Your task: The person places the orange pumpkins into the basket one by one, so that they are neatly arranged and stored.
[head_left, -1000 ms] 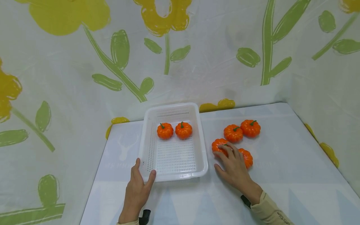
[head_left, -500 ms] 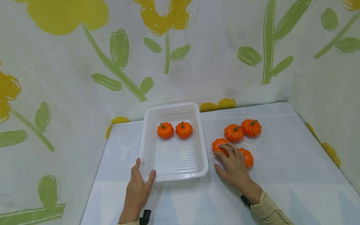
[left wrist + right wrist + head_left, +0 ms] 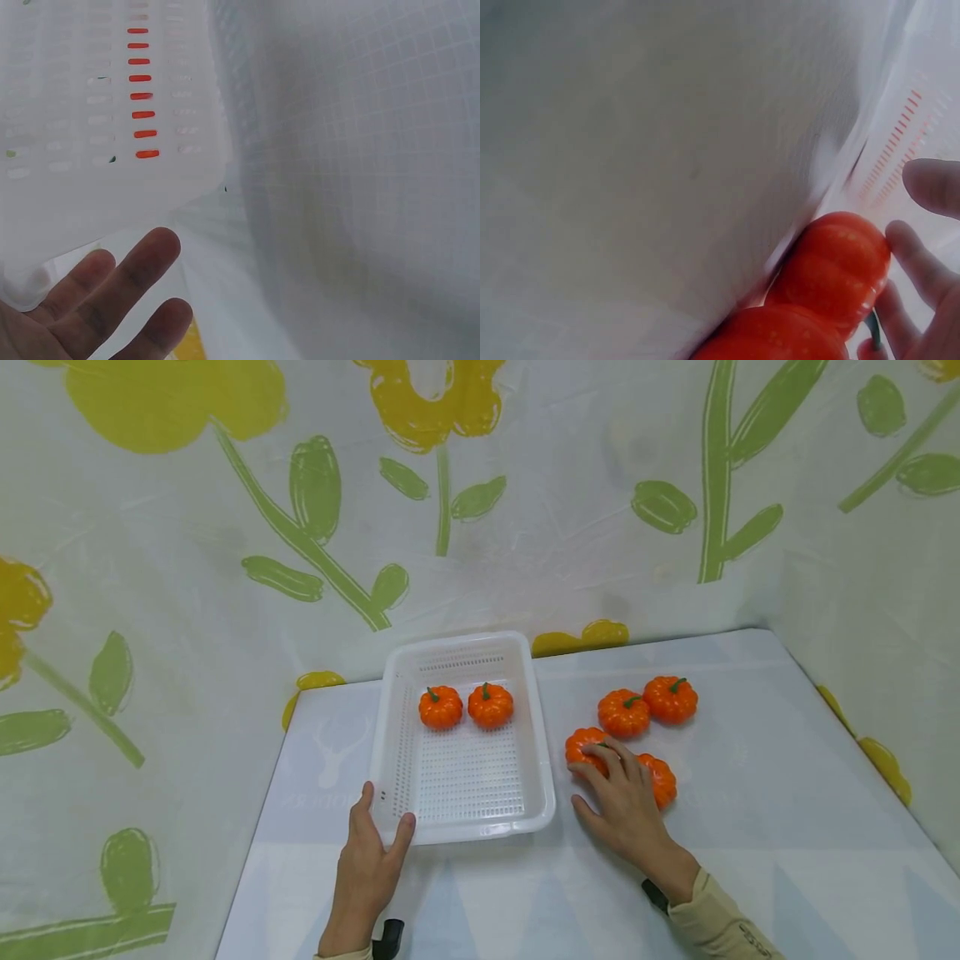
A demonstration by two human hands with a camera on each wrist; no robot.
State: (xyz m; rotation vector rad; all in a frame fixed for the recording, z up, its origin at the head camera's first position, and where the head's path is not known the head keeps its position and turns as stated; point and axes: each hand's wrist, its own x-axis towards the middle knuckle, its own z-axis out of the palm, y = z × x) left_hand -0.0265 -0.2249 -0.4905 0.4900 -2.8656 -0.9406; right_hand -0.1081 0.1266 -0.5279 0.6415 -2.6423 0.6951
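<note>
A white perforated plastic basket [image 3: 468, 831] stands left of the middle of the table, with two small orange pumpkins [image 3: 440, 707] inside near its far end. At its near left corner my left hand [image 3: 367, 868] rests, thumb spread along the front rim; in the left wrist view its fingers [image 3: 120, 285] look straight beside the basket wall. Right of the basket, my right hand [image 3: 626, 806] lies over a pumpkin [image 3: 583, 748], its fingertips touching it and the thumb apart. Another pumpkin [image 3: 658, 781] is partly hidden behind that hand. The right wrist view shows fingers [image 3: 919, 262] against a pumpkin [image 3: 832, 262].
Farther back on the right, two more pumpkins [image 3: 624, 714] with green stems sit side by side on the pale table [image 3: 750, 802]. A flower-printed white cloth [image 3: 540, 552] rises behind the table and along both sides.
</note>
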